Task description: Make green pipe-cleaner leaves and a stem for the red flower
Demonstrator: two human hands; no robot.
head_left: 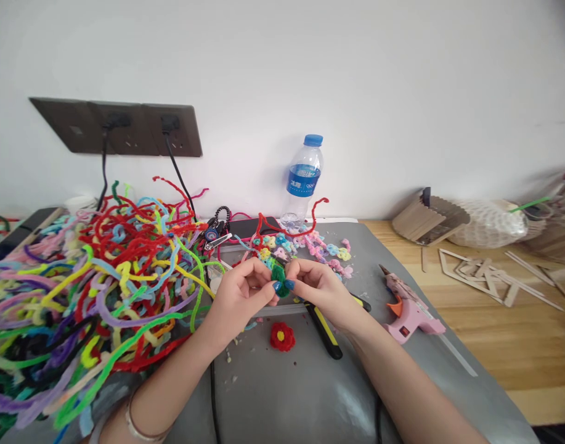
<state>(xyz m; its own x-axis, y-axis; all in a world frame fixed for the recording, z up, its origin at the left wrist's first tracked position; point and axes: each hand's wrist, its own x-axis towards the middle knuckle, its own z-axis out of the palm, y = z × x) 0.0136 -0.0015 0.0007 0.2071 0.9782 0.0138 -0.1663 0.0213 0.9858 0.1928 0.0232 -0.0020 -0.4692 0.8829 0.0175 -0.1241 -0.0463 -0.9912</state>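
My left hand (238, 295) and my right hand (320, 288) meet over the grey mat (310, 394), fingers pinched together on a small green pipe-cleaner piece (277, 274). Just below them a finished red pipe-cleaner flower with a yellow centre (282, 337) lies on the mat. Several small pastel flowers (310, 245) are scattered behind my hands. A black and yellow tool (327, 333) lies under my right wrist.
A big tangle of coloured pipe cleaners (88, 290) fills the left side. A pink glue gun (408, 309) lies to the right. A water bottle (304, 179) stands by the wall, with wooden sticks (490, 277) on the wooden table and a wall socket strip (120, 126) behind.
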